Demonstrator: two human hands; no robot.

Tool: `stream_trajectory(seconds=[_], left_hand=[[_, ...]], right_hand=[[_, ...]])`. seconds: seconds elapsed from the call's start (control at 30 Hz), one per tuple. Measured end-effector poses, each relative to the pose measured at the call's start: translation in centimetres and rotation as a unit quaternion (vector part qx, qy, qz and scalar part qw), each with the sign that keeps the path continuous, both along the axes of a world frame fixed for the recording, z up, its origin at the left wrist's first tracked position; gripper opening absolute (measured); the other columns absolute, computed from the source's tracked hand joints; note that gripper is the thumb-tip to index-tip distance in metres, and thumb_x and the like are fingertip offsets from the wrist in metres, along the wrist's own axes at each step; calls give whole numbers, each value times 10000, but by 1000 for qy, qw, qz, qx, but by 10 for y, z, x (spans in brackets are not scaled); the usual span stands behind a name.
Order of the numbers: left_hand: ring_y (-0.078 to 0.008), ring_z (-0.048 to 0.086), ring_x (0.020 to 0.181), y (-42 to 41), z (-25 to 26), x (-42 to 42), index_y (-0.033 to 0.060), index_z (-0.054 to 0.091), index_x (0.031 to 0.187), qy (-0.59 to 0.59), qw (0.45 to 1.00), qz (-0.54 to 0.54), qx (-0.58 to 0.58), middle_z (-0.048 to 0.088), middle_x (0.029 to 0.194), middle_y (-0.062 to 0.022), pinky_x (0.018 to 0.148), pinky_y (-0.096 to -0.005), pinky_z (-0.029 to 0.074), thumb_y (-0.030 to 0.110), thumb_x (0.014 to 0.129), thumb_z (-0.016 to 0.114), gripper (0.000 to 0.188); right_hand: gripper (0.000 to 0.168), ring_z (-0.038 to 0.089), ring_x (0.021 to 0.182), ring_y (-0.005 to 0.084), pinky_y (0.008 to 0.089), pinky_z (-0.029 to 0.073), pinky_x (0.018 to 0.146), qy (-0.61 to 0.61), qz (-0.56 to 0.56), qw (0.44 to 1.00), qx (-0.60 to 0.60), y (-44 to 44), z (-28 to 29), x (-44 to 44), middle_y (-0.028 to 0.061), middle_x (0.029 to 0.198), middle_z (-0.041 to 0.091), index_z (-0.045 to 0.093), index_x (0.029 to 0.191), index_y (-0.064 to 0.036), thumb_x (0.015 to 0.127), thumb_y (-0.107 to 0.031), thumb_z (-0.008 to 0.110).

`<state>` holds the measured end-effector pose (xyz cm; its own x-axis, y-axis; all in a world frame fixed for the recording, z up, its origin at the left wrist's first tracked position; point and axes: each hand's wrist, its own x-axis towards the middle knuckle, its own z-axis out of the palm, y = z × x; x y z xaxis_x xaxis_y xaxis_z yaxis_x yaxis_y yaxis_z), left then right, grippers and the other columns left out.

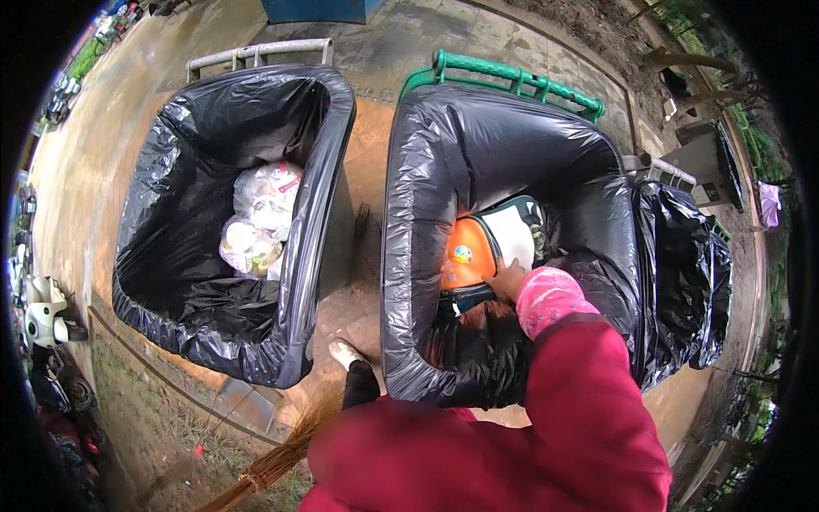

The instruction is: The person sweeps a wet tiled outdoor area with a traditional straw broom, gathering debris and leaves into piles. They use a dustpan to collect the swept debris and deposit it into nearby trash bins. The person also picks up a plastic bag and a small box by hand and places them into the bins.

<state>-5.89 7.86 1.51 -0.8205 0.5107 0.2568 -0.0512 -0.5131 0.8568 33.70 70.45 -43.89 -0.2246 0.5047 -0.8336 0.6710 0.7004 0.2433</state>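
My right hand [508, 281], in a pink patterned cuff and dark red sleeve, reaches down inside a wheeled bin with a green handle [518, 73]. A black plastic liner [416, 256] is folded over its rim. In the liner lies an orange, white and dark fabric bag [470, 249], which bears a round emblem and writing. My fingertips touch the bag where its orange and white panels meet; whether they grip it cannot be told. My left hand is out of view. By my left side a straw broom [294, 441] slants across the lower edge.
On the left stands a second bin with a black liner [160, 256], holding clear bags of rubbish [265, 205]. More black-lined bins [678, 269] crowd the right. A metal dustpan [246, 403] lies near my shoe [345, 352]. Parked scooters [48, 313] line the far left.
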Motion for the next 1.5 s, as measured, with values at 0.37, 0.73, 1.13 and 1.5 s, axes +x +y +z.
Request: stream_trajectory(seconds=[0.37,0.73,1.13,1.5], left_hand=[[-184,456,702,-44,-12,-18,90,304,1201,-38,983,173,-52,477,870,-91,749,-364,400,530,766,562,671],[-102,474,546,-38,-17,-15,90,412,1010,71,979,160,-101,462,701,-12,482,-226,397,434,716,716,545],[-130,481,445,-112,-42,81,65,372,939,47,887,454,-72,459,617,-26,429,-240,421,673,699,562,681],[-149,461,384,-68,101,-23,54,368,923,178,948,263,4,463,583,-60,363,-248,396,715,734,464,694]], right_hand=[[479,497,1120,294,355,396,937,162,-59,973,-156,27,142,-67,154,1142,571,558,1189,-189,732,-324,604],[151,525,609,81,208,455,559,794,-174,582,-23,-117,375,-214,44,705,565,573,993,10,898,-60,479],[130,626,666,157,256,492,584,608,125,664,-416,-376,366,-349,95,744,632,631,899,-16,777,10,594],[238,610,776,252,337,500,644,294,710,350,-536,-526,390,-389,83,847,588,557,1026,-54,809,-151,539]])
